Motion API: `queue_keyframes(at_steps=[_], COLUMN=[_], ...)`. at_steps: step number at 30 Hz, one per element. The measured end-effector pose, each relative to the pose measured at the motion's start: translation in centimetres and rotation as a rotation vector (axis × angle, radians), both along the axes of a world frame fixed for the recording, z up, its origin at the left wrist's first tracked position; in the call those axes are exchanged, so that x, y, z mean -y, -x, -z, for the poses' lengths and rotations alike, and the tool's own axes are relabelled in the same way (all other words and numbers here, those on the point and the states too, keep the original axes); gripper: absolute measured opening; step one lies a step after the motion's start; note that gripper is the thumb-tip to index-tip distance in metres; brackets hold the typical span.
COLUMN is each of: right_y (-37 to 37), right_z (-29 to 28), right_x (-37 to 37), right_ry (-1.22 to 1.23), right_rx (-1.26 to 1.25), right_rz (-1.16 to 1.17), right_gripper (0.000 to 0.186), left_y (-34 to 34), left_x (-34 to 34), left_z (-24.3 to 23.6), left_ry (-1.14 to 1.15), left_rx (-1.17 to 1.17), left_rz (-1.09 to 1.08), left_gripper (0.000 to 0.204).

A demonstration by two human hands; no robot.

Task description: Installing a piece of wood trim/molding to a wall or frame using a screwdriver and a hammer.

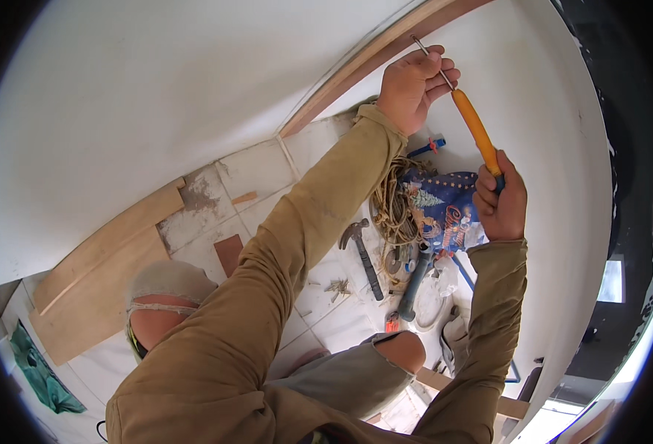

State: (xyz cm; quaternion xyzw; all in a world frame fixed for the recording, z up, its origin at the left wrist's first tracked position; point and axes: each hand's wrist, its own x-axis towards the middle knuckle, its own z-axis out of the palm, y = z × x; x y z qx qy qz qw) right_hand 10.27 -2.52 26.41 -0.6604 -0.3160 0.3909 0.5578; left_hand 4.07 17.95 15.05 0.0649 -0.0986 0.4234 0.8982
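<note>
A long screwdriver (472,122) with an orange handle and blue end slants between my two hands. My right hand (501,201) is wrapped round the handle's lower end. With thumb and fingers, my left hand (409,87) pinches the thin metal shaft farther up. The screwdriver's tip meets the underside of a brown wooden strip (374,63) fixed along the white wall. Whether a screw is at the tip is too small to tell.
Below my hands lie a claw hammer (362,255), coiled rope (391,194), a blue printed bag (445,203) and a grey-blue power tool (415,285). Small loose fasteners (337,287) are scattered on the tiles. Wooden boards (105,274) lie at the left, near my knee.
</note>
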Motion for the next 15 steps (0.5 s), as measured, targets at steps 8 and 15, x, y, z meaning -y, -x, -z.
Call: queue_keyframes(at_steps=[8,15], right_y=[-1.0,1.0], right_z=[0.1,1.2], right_x=[-0.4,-1.4], right_ry=[-0.011,-0.082], right_rx=[0.913,1.513], right_rz=[-0.134,-0.120], right_gripper=[0.046,0.046], left_y=[-0.1,0.5], left_x=[0.3,-0.2], left_z=[-1.1,-0.4], left_ry=[0.027,0.028], left_rx=[-0.024,-0.026], left_rz=[0.011,-0.072], left_gripper=[0.031,0.030])
